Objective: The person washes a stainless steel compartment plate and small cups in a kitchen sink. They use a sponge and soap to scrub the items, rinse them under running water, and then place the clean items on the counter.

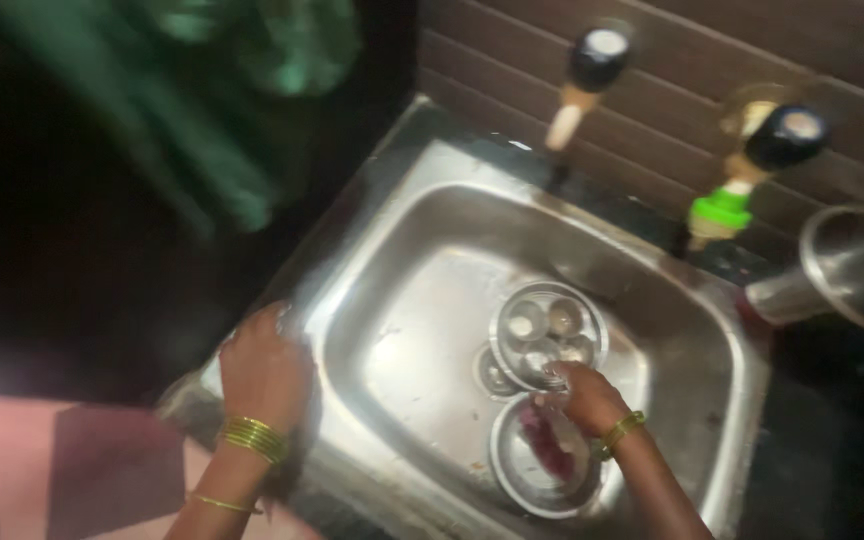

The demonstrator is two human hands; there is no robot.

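- Head view: your left hand point(264, 372) is resting fingers-down on the sink's point(422, 170) near-left rim, clamped on nothing.
- Your right hand point(584, 396) is reaching between two steel bowls point(549, 333); its grip I cannot tell.

2 taps point(592, 85) behind sink point(422, 300); in sink, idli plate point(549, 335) behind bowl point(542, 470); steel pot point(852, 270) at right.
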